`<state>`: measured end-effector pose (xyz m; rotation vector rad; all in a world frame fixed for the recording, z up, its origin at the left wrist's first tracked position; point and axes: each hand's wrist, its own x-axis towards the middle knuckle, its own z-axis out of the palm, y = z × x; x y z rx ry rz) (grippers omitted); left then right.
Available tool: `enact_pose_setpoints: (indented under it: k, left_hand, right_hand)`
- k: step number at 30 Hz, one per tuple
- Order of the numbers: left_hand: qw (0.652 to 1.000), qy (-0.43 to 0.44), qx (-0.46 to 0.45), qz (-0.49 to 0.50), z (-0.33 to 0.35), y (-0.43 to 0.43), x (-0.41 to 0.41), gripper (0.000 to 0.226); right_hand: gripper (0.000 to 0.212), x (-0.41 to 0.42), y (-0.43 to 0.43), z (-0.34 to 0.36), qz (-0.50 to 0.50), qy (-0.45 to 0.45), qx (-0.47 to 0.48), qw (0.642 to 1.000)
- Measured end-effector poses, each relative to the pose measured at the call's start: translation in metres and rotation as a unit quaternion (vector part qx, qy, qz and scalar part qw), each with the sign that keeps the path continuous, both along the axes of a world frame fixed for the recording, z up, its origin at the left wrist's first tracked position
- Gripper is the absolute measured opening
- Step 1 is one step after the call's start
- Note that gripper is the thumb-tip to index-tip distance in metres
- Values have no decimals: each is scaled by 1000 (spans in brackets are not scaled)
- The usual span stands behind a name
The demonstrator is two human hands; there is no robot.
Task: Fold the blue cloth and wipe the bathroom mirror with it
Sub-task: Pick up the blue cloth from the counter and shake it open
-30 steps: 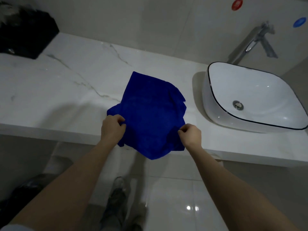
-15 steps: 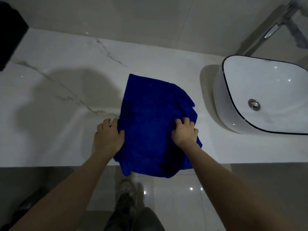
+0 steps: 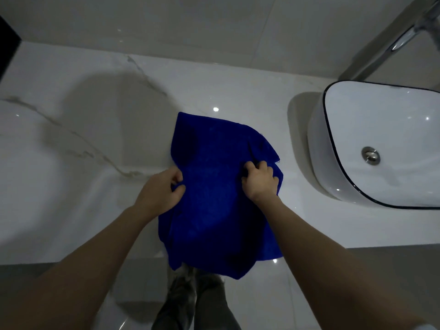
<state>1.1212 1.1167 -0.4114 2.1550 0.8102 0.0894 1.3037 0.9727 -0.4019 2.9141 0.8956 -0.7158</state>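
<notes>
Since half a second earlier: left hand [image 3: 162, 189] went from lying flat at the cloth's left edge to pinching that edge, and the right hand [image 3: 259, 182] curled tighter into the fabric.

Nearest were grey shoes [image 3: 181, 294] on the glossy floor tile, directly under the overhang. The deep blue fleecy microfibre cloth [image 3: 214, 215] lay on the white grey-veined marble countertop [image 3: 71, 163], its near part drooping off the front edge and its far part flat on the stone, well short of the wall.

Left hand: thumb and fingers clamped on the cloth's left edge. Right hand: fingers curled, bunching fabric near the right edge (thumb was hidden).

Further right was a white ceramic vessel basin with a thin black rim [image 3: 316, 167], close to the cloth but not touching it. Behind it stood a chrome tap [image 3: 402, 39] and grey wall tiles [image 3: 166, 20]. The mirror was out of view.

Judgement: folding had only just started and wiping had not. To do the fold well:
- lift both pinched edges together
- pull the overhang back onto the counter first
- keep tension even so the right-side wrinkles flatten
- line up the edges before pressing the crease

The fabric looked limp, so uneven grips would likely skew the fold.

No brand, label or writing was readable.
</notes>
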Motion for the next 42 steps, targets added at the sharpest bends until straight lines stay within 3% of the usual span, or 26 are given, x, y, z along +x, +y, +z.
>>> enact_pose_setpoints:
  k: [6,10,12,15,20,23,27,33,37,42]
  left_hand:
    - [993,104,-48,39,-1,11,1,10]
    - [955,68,-233,173,6,16,-6,4]
    - [935,41,-267,228,7,20,-12,9]
    - [946,53,-185,259,2,24,-18,8]
    - [969,70,-79,222,-6,19,-5,18]
    - [972,126,-53,189,-10,22,-7,24]
    - [971,209,72,94,-7,26,-28,32]
    - [979,204,-20,4,-6,36,-54,18]
    - [983,183,-1,9,-4,34,-52,12]
    - [988,137,-2,74,1,32,-46,13]
  right_hand:
    - [47,0,8,5,0,18,-18,1000]
    - [51,1,11,12,-7,41,-34,999]
    - [47,0,13,13,-14,40,-33,999]
    - [42,-2,18,13,-17,22,-28,999]
    - [38,-4,37,10,21,-1,23,1000]
    - [39,0,61,10,62,-4,60,996]
    - [42,6,101,7,92,4,84,992]
    - [39,4,147,-3,136,12,109,985]
    - [45,1,171,-4,135,63,93,985]
    - [35,5,189,-6,105,28,34,993]
